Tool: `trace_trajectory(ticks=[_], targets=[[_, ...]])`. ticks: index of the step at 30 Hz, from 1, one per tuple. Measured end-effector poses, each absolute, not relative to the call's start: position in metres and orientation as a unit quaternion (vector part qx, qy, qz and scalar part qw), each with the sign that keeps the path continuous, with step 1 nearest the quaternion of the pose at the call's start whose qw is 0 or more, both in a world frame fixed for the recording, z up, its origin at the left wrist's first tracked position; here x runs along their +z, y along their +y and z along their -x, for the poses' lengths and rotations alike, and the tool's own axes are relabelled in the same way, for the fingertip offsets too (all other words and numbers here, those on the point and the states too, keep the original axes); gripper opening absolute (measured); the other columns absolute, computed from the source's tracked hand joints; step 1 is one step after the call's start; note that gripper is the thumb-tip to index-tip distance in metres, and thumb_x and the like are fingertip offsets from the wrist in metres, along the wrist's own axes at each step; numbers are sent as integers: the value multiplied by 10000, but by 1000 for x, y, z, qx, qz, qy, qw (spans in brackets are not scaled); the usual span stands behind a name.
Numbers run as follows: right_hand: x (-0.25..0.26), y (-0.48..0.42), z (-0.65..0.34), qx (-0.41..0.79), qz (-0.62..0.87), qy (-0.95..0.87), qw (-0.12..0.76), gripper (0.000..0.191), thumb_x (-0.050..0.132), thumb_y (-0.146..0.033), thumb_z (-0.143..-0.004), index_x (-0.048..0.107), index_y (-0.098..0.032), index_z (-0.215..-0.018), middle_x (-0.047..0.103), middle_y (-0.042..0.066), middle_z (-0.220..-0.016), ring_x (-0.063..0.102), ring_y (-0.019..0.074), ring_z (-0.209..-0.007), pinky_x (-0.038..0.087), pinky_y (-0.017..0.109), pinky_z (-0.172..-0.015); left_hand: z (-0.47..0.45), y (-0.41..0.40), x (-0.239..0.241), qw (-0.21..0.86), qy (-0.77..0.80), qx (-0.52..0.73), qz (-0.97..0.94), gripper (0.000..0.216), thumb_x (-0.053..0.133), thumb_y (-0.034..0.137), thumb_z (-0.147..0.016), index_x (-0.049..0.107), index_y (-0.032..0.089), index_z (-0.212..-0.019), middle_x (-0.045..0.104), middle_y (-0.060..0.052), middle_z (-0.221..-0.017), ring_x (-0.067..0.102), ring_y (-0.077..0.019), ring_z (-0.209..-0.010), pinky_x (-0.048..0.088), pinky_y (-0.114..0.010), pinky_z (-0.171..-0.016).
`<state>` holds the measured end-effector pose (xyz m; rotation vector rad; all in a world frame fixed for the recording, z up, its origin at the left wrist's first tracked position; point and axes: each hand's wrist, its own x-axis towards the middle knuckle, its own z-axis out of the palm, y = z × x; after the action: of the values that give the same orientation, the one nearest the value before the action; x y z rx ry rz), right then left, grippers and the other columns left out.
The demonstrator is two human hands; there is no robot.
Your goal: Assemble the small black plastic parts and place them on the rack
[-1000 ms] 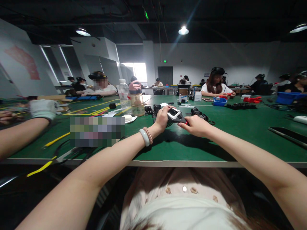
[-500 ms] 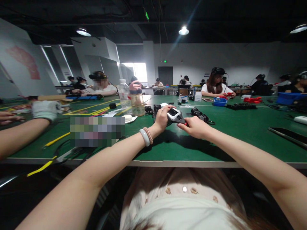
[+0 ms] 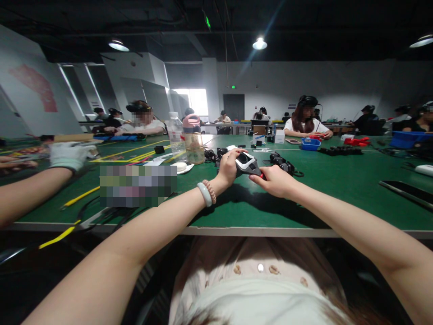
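Observation:
A black device with a white frame and a dark round opening (image 3: 249,162) is held above the green table. My left hand (image 3: 229,167) is closed around its left side, a pale bangle and a beaded band at the wrist. At the device's tapered right end, my right hand (image 3: 274,179) is closed. A small bit of red (image 3: 262,175) shows by its fingers; whether that belongs to the device or is a separate tool, I cannot make out. Black parts with cables (image 3: 282,163) lie on the table just behind my hands.
A pink-lidded bottle (image 3: 194,142) and a clear plastic bottle (image 3: 175,135) stand left of centre. A phone (image 3: 409,192) lies at right. A blue basket (image 3: 310,144) sits farther back. At left are a co-worker's gloved hand (image 3: 66,157), cables and a blurred-out item (image 3: 137,186).
My hands and the device hold nearly the same position. The co-worker's gloved hand at left has shifted slightly to the right.

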<state>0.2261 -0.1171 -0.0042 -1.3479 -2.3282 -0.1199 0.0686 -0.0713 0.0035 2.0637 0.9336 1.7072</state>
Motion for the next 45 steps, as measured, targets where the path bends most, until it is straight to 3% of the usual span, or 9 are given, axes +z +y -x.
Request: trace_trajectory(ticks=[10,45], targets=[[-6,-119,-224,-38,494,-839,227,444,295,-503,-801,546,-146,-720,602,69,-706,541,139,-647,278,211,-529,-68,-70,3,153,324,599,-716,350,289,265,-751,612,133,-775,614,-42,-842,530,-161,-824,381,-259,-752],[-9,-120,-220,-39,508,-830,226,452,279,-509,-803,542,-152,-713,606,79,-706,556,167,-669,285,219,-526,-68,-68,-1,161,331,594,-715,326,306,275,-727,603,147,-772,600,-22,-838,516,-147,-800,382,-240,-730]])
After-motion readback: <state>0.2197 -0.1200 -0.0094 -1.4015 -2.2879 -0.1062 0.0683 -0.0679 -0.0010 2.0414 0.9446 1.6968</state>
